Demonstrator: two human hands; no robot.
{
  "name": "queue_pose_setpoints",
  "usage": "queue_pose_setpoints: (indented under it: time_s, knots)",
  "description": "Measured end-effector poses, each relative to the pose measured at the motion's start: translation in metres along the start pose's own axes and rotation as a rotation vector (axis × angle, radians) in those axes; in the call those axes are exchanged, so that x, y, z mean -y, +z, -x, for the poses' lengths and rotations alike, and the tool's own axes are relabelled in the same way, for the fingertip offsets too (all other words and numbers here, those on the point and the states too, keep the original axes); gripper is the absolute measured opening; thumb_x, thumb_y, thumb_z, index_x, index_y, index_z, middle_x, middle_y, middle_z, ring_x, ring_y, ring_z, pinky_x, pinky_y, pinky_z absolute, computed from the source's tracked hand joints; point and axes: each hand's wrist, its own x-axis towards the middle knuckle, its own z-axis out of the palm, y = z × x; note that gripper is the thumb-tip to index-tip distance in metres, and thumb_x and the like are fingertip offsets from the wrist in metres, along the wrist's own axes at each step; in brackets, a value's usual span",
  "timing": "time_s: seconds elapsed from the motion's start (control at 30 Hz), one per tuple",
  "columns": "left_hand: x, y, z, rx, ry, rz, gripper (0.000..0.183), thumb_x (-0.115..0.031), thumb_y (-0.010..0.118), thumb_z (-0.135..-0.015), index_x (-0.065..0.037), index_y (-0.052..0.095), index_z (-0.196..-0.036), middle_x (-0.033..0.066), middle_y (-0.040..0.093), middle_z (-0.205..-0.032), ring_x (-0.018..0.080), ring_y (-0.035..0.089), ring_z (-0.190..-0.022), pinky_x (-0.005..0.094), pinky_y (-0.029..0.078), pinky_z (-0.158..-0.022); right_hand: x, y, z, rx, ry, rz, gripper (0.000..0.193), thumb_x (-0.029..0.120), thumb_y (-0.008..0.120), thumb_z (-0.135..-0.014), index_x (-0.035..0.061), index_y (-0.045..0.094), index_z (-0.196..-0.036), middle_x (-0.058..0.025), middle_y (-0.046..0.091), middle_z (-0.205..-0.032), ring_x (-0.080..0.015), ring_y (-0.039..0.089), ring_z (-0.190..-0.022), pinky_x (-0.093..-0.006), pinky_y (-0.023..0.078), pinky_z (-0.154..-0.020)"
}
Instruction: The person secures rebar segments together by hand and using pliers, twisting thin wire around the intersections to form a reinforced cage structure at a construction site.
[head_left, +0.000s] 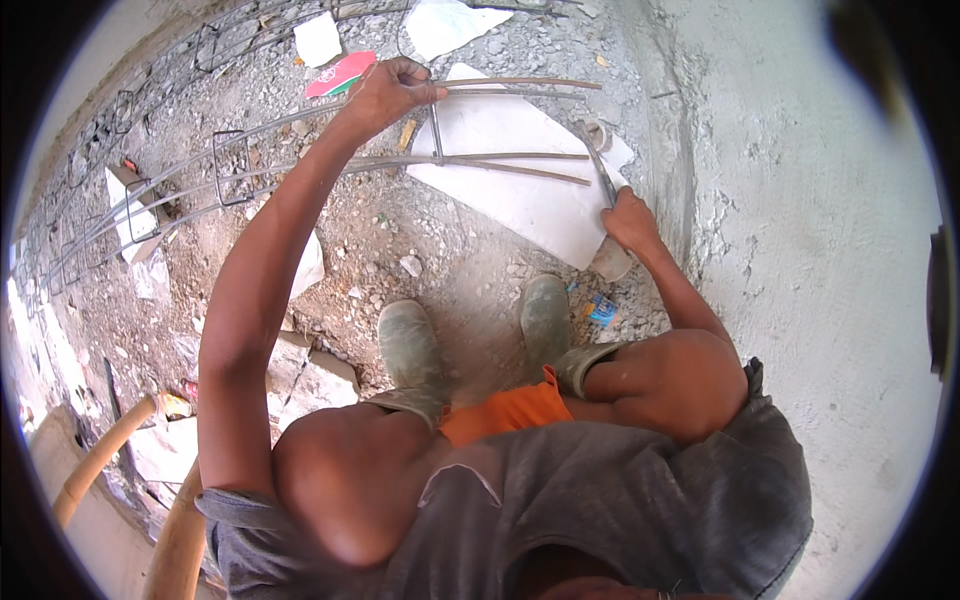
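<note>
Head view shows a long, narrow cage of thin grey and rust-brown steel bars point(520, 157) joined by square wire stirrups, running from the far left to loose ends over a flat white board point(500, 200) on the rubble. The step in hand looks like steadying and positioning the end stirrup point(436, 133) on the bars. The left hand point(392, 95) has thumb and fingers closed at this stirrup's upper corner; whether they pinch the stirrup, the upper bars or both, I cannot tell. The right hand point(630, 220) is wrapped around the lower end of a slim, dark grey metal tool point(600, 170), whose kind is unclear.

The end stirrup hangs directly below the left fingers, crossing down to the lower pair of bars. At least 4 bar ends project rightward past it, 2 above and 2 below; the tool stands just beside the lower 2. Working at the stirrup would call for bringing the tool leftward while the left grip holds the corner steady.
</note>
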Motion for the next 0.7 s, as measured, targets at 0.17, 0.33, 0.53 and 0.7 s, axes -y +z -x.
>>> queue_pose_setpoints:
  time_s: [0.17, 0.33, 0.53, 0.7]
  knots:
    - [-0.004, -0.007, 0.011, 0.005, -0.02, -0.099, 0.064, -0.05, 0.084, -0.072, -0.002, 0.067, -0.111, 0.0108, 0.071, -0.101, 0.0214, 0.068, -0.094, 0.0343, 0.05, -0.089, -0.012, -0.046, 0.016, 0.366, 0.221, -1.218, 0.035, 0.014, 0.052, -0.088, -0.0064, 0.044, -0.116, -0.0157, 0.063, -0.083, -0.0257, 0.064, -0.064, -0.04, 0.055, -0.067]
    - [0.002, -0.004, 0.001, 0.046, -0.026, -0.075, 0.06, -0.049, 0.083, -0.072, -0.006, 0.068, -0.111, 0.0105, 0.071, -0.103, 0.022, 0.068, -0.096, 0.0345, 0.05, -0.087, 0.018, -0.133, 0.05, -0.171, -0.16, -0.932, 0.017, 0.009, 0.06, -0.092, 0.0064, 0.045, -0.099, -0.0117, 0.065, -0.082, -0.0225, 0.064, -0.067, -0.0347, 0.055, -0.065]
    - [-0.001, -0.003, 0.006, -0.012, 0.001, -0.131, 0.067, -0.051, 0.082, -0.072, -0.005, 0.065, -0.118, 0.013, 0.069, -0.11, 0.0254, 0.066, -0.103, 0.0362, 0.049, -0.091, 0.112, -0.223, 0.008, 0.118, -0.487, -0.798, 0.02, 0.0, 0.061, -0.088, 0.0111, 0.044, -0.085, -0.0142, 0.069, -0.099, -0.0226, 0.069, -0.089, -0.0384, 0.055, -0.085]
    - [-0.012, 0.0, 0.009, -0.001, -0.002, -0.147, 0.076, -0.054, 0.079, -0.074, -0.004, 0.06, -0.128, 0.0155, 0.067, -0.117, 0.0282, 0.064, -0.11, 0.0384, 0.047, -0.097, 0.15, -0.24, -0.061, -0.956, -0.931, 0.805, 0.005, 0.002, 0.063, -0.086, 0.0017, 0.062, -0.092, -0.0179, 0.068, -0.103, -0.0239, 0.067, -0.099, -0.0489, 0.045, -0.102]
